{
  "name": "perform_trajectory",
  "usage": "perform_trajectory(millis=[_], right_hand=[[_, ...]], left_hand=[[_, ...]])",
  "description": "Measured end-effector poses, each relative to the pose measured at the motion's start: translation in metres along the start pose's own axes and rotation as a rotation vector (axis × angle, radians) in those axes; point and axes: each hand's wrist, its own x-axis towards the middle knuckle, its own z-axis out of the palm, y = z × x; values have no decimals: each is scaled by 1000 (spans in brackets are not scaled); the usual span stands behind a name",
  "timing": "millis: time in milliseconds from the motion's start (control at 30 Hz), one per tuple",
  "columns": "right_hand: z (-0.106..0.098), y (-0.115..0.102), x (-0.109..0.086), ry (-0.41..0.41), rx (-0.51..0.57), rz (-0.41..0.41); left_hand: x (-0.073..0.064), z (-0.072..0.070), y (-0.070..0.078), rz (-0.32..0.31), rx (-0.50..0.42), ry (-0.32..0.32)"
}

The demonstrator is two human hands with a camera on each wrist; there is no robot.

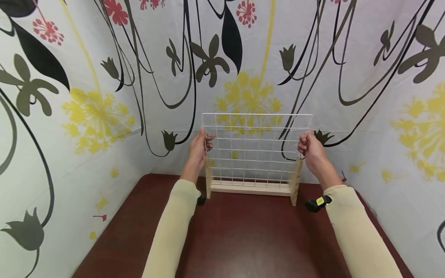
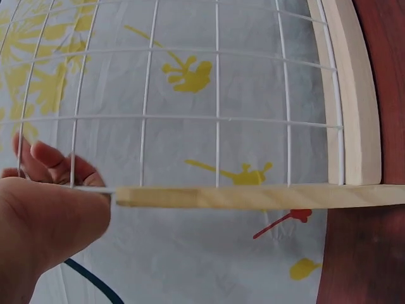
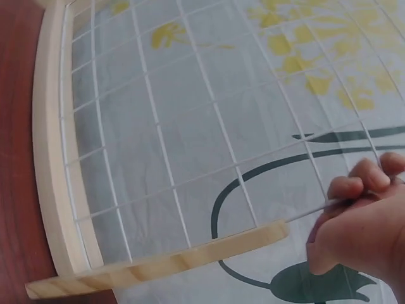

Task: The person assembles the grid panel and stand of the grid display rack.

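Observation:
A white wire grid panel (image 1: 257, 148) stands upright in a pale wooden stand (image 1: 250, 189) in the head view. The stand has a wooden post at each side and crossbars low between them. My left hand (image 1: 199, 148) grips the panel's left edge wire just above the left post (image 2: 253, 197). On the opposite side my right hand (image 1: 313, 150) holds the right edge wire, above the right post (image 3: 164, 259). Both wrist views show fingers curled round the edge wire, with the thumb on the outer side. The panel's lower edge lies along the crossbars.
The stand is on a dark red-brown table (image 1: 243, 235), near its back edge. White cloth (image 1: 146, 116) printed with flowers and stems hangs behind the table and at both sides. A dark wrist device (image 1: 318, 202) is at the right sleeve.

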Motion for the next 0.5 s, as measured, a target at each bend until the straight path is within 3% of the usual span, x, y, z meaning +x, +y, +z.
perform_trajectory(millis=[200, 333, 500], right_hand=[[-21, -5, -11, -104, 98, 122], [-25, 0, -20, -74, 72, 85], [-31, 8, -32, 9, -95, 13]], left_hand=[[1, -5, -1, -39, 59, -101], [0, -12, -6, -1, 162, -187], [-6, -19, -9, 90, 333, -250]])
